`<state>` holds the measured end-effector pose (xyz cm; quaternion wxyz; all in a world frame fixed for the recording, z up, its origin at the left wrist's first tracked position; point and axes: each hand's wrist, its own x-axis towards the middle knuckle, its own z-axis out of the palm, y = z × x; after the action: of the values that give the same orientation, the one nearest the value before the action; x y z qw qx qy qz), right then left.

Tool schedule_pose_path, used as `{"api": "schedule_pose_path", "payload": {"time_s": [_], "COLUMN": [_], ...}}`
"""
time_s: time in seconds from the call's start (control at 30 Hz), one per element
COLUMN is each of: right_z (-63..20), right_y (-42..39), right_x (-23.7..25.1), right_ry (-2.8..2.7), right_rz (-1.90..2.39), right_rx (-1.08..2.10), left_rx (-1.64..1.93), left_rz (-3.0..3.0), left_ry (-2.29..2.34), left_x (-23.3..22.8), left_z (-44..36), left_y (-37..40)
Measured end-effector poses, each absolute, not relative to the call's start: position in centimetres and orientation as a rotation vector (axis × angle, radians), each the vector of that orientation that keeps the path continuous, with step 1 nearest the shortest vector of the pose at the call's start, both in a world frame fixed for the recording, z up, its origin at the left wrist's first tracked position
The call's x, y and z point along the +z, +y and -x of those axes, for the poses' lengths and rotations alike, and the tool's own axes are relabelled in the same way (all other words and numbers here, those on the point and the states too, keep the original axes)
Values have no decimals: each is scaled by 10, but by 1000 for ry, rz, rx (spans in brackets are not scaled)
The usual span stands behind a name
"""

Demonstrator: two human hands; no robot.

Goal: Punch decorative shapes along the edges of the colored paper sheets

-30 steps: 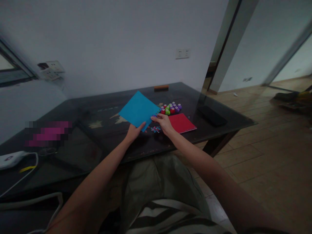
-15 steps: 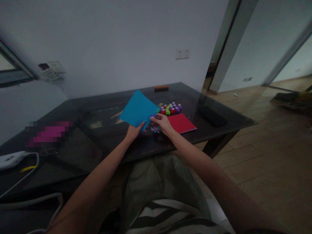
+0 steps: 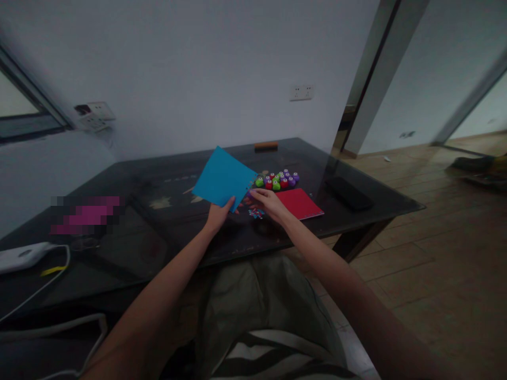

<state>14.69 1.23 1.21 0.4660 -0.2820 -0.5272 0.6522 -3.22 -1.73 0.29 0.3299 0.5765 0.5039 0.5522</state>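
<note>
1. The left hand (image 3: 217, 215) pinches the near corner of the blue paper sheet (image 3: 223, 178), which stands tilted up above the dark worktop (image 3: 166, 221).
2. The right hand (image 3: 271, 203) is closed on a small purple punch (image 3: 249, 193) at the sheet's right edge; its jaw is too small to make out.
3. To punch cleanly, I judge the sheet should stay taut and flat in the slot, pressed straight down.
4. The sheet is thin, matte and square-cornered; the coloured punches (image 3: 278, 180) are rounded, glossy plastic.
5. Tiny paper cut-outs (image 3: 256, 212) lie beside a flat red sheet (image 3: 300, 203) on the glassy top.
</note>
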Motion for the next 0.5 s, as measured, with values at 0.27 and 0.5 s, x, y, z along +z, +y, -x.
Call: {"api": "schedule_pose_path", "payload": {"time_s": [0.27,0.5], "right_z": [-175,-171], "right_y": [28,39], "right_x": [17,17], "right_ry": [-1478,-1770], "right_rz": [750,819], "right_rx": [1701,1475], "left_rx": [1420,1421], "left_rz": [-1535,-1540], "left_ry": [1311,1301], "left_x": [-4,-3], "left_z": [35,35], "left_y": [-12,-13]}}
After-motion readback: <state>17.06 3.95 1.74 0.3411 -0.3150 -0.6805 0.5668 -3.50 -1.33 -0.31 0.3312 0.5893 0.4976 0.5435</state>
